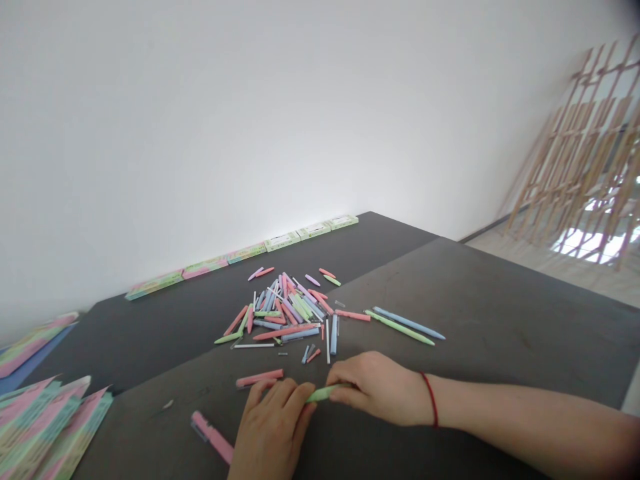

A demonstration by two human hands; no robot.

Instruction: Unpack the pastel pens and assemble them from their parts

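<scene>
Between my two hands lies a light green pen piece (323, 394), tapered at one end. My left hand (275, 423) has its fingers closed on the left end, and my right hand (373, 387), with a red string at the wrist, pinches the right end. Just beyond my left hand is a pink pen barrel (260, 379). Another pink barrel (213, 437) with a clear clip lies left of it. Ahead is a heap of pen parts (290, 307) in pink, green, blue and purple, with white refills among them. My fingers hide parts of the green piece.
Right of the heap, a green pen (403, 328) and a blue pen (410, 323) lie side by side. Flat boxes (283, 241) line the wall edge of the dark table (400, 267). Colourful packets (45, 427) stack at lower left. A wooden rack (585, 153) leans at far right.
</scene>
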